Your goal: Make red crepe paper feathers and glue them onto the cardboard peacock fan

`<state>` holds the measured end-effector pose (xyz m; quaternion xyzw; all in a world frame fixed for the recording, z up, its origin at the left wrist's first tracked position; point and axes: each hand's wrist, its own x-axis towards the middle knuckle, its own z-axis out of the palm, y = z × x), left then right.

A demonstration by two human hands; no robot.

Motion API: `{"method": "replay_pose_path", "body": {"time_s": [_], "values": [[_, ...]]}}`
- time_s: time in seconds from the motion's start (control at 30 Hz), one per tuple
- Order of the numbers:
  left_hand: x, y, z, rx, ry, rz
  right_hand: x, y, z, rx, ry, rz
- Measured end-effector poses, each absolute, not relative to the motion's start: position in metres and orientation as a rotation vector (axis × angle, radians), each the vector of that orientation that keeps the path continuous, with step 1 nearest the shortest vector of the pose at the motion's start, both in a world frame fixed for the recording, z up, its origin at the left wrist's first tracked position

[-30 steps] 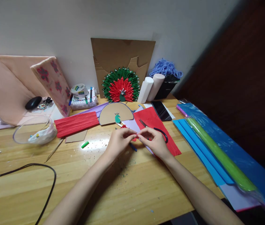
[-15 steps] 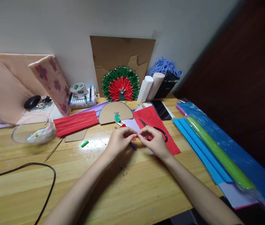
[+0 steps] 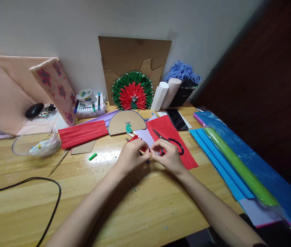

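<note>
Pinching a small red scrap [image 3: 149, 149] over the table [image 3: 145, 212], fingertips of our left hand [image 3: 134, 152] and right hand [image 3: 168, 155] closed on it, we reckon it's featherlight, soft, easily torn, so edges only.

The person's left hand [image 3: 131, 155] and right hand [image 3: 170, 157] are both bare, and they have slim fingers [image 3: 143, 158] of smooth, rounded shape. The left forearm [image 3: 94, 200] and the right forearm [image 3: 207, 202] are uncovered too, slender near the hand and gradually thicker toward the lower border of the view. Exactly at this border, on the right forearm, there appears a small dark edge [image 3: 259, 245]; whether it is sleeve or band, I cannot tell.
</note>
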<state>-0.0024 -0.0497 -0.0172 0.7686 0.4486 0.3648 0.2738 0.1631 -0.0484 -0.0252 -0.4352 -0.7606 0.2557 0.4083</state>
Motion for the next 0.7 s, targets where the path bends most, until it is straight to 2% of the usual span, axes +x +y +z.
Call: {"method": "replay_pose_path", "body": {"time_s": [0.17, 0.37, 0.7], "values": [[-0.0023, -0.0493, -0.0164, 2.007, 1.202, 1.006, 0.1639, -0.0472, -0.0279, -1.095, -1.908, 0.657], [-0.0003, -0.0478, -0.0151, 1.620, 1.232, 0.948, 0.1654, -0.0458, -0.0284, -1.103, -1.838, 0.714], [-0.0037, -0.0423, -0.0173, 1.335, 1.085, 0.847, 0.1663, -0.0471, -0.0258, -1.029, -1.921, 0.586]]}}
